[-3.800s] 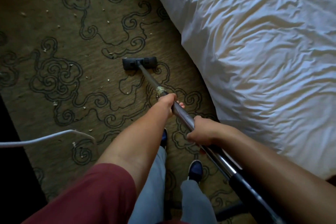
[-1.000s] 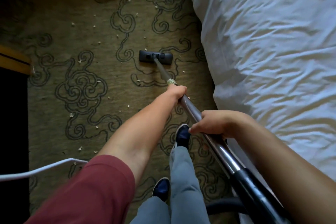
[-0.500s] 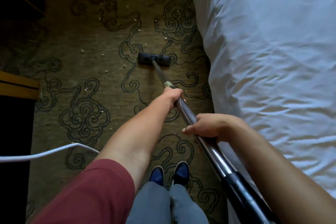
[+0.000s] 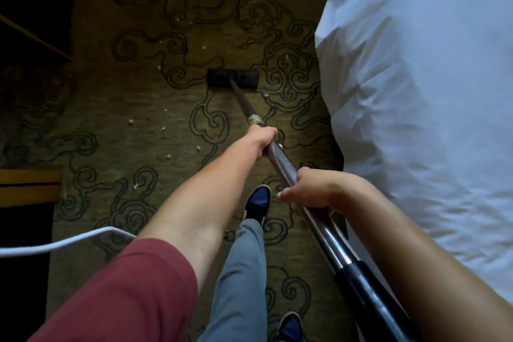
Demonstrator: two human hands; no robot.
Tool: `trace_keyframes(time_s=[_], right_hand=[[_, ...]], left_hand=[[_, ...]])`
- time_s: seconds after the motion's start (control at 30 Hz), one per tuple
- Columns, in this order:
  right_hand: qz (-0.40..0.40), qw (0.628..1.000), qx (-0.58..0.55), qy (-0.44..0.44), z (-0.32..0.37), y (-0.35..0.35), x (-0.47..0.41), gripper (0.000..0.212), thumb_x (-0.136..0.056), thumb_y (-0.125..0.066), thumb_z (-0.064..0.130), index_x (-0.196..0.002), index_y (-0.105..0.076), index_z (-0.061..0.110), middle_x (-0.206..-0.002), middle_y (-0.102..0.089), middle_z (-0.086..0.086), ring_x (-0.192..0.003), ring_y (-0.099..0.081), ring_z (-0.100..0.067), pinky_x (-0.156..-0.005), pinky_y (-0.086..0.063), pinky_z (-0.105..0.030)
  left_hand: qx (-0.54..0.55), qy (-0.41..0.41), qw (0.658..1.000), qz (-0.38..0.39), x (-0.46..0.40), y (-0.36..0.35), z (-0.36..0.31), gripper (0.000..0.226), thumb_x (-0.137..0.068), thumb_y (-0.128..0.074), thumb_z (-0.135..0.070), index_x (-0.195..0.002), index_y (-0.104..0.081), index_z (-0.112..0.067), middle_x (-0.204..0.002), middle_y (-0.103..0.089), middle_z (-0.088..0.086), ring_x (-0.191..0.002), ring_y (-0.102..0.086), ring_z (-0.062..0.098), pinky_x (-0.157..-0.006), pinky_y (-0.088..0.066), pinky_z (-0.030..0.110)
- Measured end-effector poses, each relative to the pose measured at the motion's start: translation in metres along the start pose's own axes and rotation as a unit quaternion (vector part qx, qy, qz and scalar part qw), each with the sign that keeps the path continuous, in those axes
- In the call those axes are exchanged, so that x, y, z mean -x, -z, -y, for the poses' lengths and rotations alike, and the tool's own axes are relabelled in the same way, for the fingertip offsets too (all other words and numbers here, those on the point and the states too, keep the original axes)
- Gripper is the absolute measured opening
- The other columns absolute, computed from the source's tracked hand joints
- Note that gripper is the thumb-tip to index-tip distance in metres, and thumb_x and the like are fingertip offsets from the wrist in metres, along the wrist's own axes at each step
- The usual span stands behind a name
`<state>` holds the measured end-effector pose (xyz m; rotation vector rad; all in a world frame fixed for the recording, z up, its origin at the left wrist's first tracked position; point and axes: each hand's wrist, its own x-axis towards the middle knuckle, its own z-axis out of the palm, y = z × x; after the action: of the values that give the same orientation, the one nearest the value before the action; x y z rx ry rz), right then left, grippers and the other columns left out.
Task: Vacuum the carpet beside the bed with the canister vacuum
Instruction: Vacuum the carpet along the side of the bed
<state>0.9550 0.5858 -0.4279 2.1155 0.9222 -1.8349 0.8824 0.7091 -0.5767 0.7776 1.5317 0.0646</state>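
Hands both wrapped tight on wand [image 4: 280, 162]: left hand [image 4: 263, 140] forward, right hand [image 4: 312, 189] behind. Floor head [image 4: 232, 79] flat on carpet [image 4: 144, 108], near bed [image 4: 416, 108]. Crumbs [image 4: 166, 128] left of head: suggest slow overlapping strokes, head kept flat.

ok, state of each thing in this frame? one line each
left hand: grips the wand, lower down
right hand: grips the wand, higher up
wand: tilted, held in both hands
floor head: flat on the carpet, apart from the bed
carpet: crumbs still scattered left of the head
bed: covered by a rumpled white sheet
cord: slack, looped over the carpet
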Motion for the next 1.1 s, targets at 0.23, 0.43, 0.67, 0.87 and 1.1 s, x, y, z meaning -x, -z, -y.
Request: trace_keyframes(time_s=[0.23,0.43,0.67,0.87,1.1], right_hand=[[0.022,1.000,0.014,-0.016,0.083,0.113,-0.043,0.067,-0.088,-0.070,0.048,-0.134,-0.042,0.008,-0.103,-0.067,-0.011,-0.080,-0.074,-0.025,-0.066,-0.061,-0.037],[0.042,0.998,-0.049,-0.009,0.141,0.167,-0.072,0.059,-0.092,-0.069,0.035,-0.132,-0.041,0.003,-0.096,-0.070,-0.018,-0.065,-0.076,-0.030,-0.051,-0.061,-0.037],[0.002,0.996,-0.095,0.000,0.179,0.197,-0.110,0.049,-0.094,-0.065,0.025,-0.127,-0.040,-0.002,-0.092,-0.065,-0.019,-0.056,-0.072,-0.031,-0.038,-0.054,-0.034],[-0.052,0.997,-0.050,0.001,0.152,0.192,-0.105,0.048,-0.090,-0.061,0.030,-0.124,-0.041,0.003,-0.101,-0.065,-0.016,-0.066,-0.074,-0.030,-0.052,-0.059,-0.036],[-0.089,0.993,0.066,-0.039,0.057,0.174,-0.045,0.058,-0.092,-0.056,0.044,-0.131,-0.040,0.003,-0.096,-0.053,-0.006,-0.072,-0.054,-0.020,-0.053,-0.035,-0.029]], left_hand=[[0.021,0.007,1.000,-0.006,-0.066,0.016,-0.120,0.018,-0.083,-0.054,0.007,-0.081,-0.042,-0.007,-0.070,-0.056,0.015,-0.040,-0.062,0.025,-0.037,-0.051,0.028],[0.017,0.009,1.000,-0.017,-0.111,0.036,-0.191,0.016,-0.082,-0.056,0.005,-0.083,-0.045,-0.006,-0.072,-0.058,0.014,-0.062,-0.067,0.032,-0.045,-0.056,0.033],[-0.022,-0.011,0.999,-0.027,-0.163,0.050,-0.241,0.016,-0.083,-0.057,0.000,-0.081,-0.044,-0.008,-0.088,-0.062,0.019,-0.087,-0.073,0.039,-0.076,-0.062,0.051],[-0.013,-0.018,1.000,-0.017,-0.151,0.027,-0.234,0.016,-0.084,-0.053,0.003,-0.081,-0.041,-0.008,-0.075,-0.060,0.016,-0.054,-0.067,0.027,-0.067,-0.059,0.040],[-0.030,-0.002,0.997,0.065,-0.086,-0.063,-0.184,0.015,-0.086,-0.052,0.003,-0.086,-0.041,-0.006,-0.075,-0.057,0.015,-0.054,-0.065,0.028,-0.044,-0.057,0.035]])
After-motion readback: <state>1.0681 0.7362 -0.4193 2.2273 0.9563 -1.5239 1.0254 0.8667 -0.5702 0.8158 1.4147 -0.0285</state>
